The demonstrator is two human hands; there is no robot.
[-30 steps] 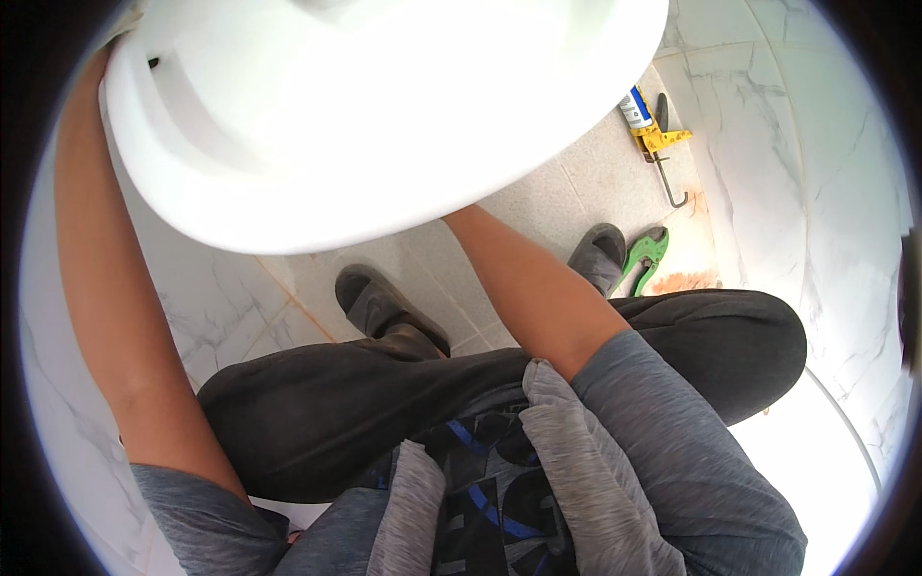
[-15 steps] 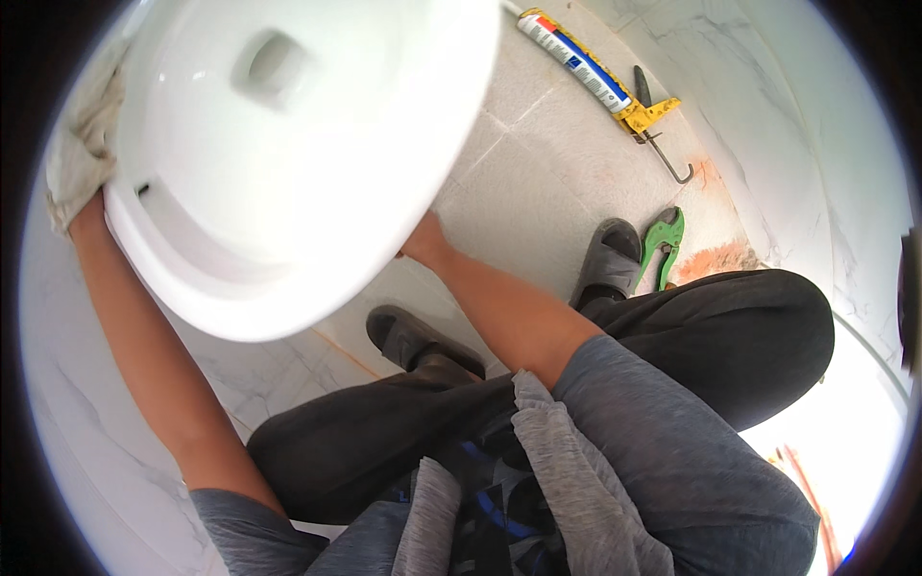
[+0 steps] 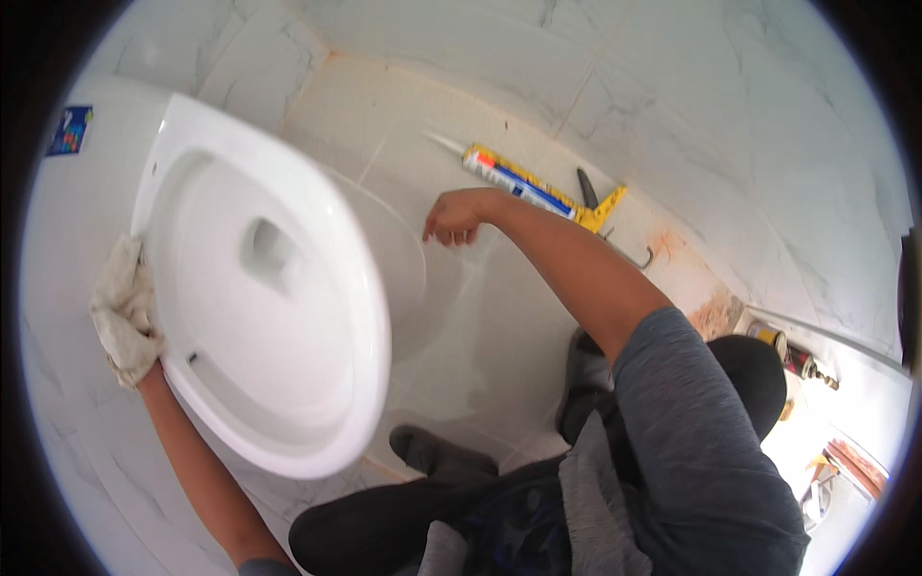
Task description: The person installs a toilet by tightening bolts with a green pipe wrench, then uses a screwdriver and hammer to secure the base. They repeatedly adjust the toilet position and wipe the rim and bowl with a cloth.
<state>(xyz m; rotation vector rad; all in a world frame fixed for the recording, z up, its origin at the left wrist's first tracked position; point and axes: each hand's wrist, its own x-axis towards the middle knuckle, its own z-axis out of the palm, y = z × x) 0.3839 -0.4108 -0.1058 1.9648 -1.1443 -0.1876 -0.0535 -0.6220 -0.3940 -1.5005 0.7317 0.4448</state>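
Observation:
A white toilet bowl (image 3: pixel 360 317) fills the left side, its seat off and its inside bare. My left hand (image 3: pixel 152 375) is at the bowl's left outer edge, mostly covered by a crumpled off-white rag (image 3: pixel 125 322) that it holds against the rim. To the right of the bowl, my right hand (image 3: pixel 457 217) hangs above the floor by the toilet's foot. Its fingers curl downward with the index finger lowest, and nothing shows in them. Just beyond this hand lies a yellow caulking gun (image 3: pixel 597 211) with a sealant cartridge (image 3: pixel 523 184) in it, the nozzle toward the toilet.
Marbled wall tiles (image 3: pixel 691 125) rise behind and to the right of the light floor tiles (image 3: pixel 442 326). My sandalled feet (image 3: pixel 437 449) are on the floor below the bowl. Cans (image 3: pixel 768 336) and other items stand at the far right.
My right hand has come out from beneath the bowl's right side and moved forward, near the caulking gun. The view has shifted, showing more of the toilet. My left hand stays at the rim with the rag.

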